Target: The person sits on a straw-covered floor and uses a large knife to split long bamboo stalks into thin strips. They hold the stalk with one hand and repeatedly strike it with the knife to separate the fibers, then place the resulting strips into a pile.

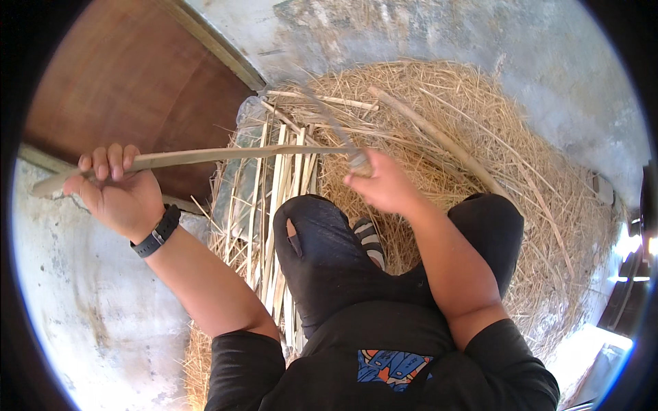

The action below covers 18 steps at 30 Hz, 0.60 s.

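Note:
My left hand (116,188), with a black watch (159,233) on the wrist, is closed round one end of a long, pale bamboo or wooden strip (205,156). The strip runs rightward, nearly level, toward my other hand. In my right hand (385,183) is the handle of a knife (359,163). Its long blade (327,116), blurred toward the tip, points up and to the left. The strip's right end meets the knife near the handle; whether the edge is biting into it I cannot tell.
Several split strips (279,185) lie left of my knees. Dry straw (555,226) spreads over the floor, with a thick round pole (439,133) across it. A weathered wall (521,41) stands behind, and a brown wooden panel (151,75) at upper left.

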### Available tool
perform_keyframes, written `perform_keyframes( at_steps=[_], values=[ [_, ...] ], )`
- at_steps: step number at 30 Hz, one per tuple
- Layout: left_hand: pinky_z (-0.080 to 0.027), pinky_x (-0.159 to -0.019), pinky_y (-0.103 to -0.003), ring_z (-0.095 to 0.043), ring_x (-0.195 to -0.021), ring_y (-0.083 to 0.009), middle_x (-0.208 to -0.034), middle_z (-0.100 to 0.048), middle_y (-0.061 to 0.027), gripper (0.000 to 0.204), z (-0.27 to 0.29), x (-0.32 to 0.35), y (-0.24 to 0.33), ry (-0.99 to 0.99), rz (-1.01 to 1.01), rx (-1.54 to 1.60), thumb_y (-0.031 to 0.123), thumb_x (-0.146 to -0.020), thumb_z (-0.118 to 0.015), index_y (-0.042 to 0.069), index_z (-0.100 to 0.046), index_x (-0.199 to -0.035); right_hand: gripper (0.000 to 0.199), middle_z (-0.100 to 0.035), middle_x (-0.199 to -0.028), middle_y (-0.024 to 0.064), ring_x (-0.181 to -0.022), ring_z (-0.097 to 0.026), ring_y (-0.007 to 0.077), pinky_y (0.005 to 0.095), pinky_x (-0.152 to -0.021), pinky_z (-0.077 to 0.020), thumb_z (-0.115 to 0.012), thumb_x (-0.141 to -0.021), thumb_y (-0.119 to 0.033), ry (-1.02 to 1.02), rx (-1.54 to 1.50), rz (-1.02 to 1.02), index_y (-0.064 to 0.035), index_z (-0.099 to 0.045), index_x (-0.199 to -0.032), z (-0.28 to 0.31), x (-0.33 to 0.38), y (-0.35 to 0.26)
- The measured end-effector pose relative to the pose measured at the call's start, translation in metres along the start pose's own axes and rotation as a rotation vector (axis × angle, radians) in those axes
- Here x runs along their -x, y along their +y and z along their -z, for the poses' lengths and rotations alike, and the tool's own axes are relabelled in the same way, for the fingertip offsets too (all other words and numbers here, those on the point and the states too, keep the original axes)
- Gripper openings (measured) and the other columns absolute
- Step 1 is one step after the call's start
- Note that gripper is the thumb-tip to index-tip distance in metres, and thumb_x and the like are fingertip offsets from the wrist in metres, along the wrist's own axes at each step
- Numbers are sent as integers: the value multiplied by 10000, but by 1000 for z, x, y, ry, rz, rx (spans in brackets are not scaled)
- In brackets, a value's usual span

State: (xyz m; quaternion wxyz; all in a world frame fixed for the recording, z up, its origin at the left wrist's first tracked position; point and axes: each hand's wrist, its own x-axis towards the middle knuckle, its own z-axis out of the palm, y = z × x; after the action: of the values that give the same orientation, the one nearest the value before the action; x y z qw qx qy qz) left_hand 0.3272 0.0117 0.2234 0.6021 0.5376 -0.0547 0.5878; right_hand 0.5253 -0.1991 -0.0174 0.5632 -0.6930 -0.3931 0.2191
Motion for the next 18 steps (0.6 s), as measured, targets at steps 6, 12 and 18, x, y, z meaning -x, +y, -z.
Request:
perform_keyframes(
  at_steps=[6,12,18],
  values=[
    [-320,-535,-224,-368,-545,-82,-638,-407,59,456,14,21,18,-81,-40,43,580,-808,-683,144,-546,-813,360,-659,-923,213,-871,-651,384,427,-774,-510,-671,-788,-175,-245,35,49,19,-595,-1082,-54,15,-23],
    [-322,-523,-223,-357,-527,-81,-626,-411,61,442,22,4,-4,-68,-10,58,580,-832,-659,154,-551,-793,381,-666,-989,229,-919,-660,376,455,-802,-518,-660,-794,-189,-280,137,-379,9,-602,-1115,-44,-10,60],
    [-354,-560,-245,-380,-534,-85,-625,-430,66,443,3,-12,2,-248,51,194,570,-830,-670,143,-556,-831,348,-651,-897,227,-867,-646,372,414,-759,-504,-648,-766,-161,-237,77,29,16,-593,-1061,-46,8,-13]
  ],
)
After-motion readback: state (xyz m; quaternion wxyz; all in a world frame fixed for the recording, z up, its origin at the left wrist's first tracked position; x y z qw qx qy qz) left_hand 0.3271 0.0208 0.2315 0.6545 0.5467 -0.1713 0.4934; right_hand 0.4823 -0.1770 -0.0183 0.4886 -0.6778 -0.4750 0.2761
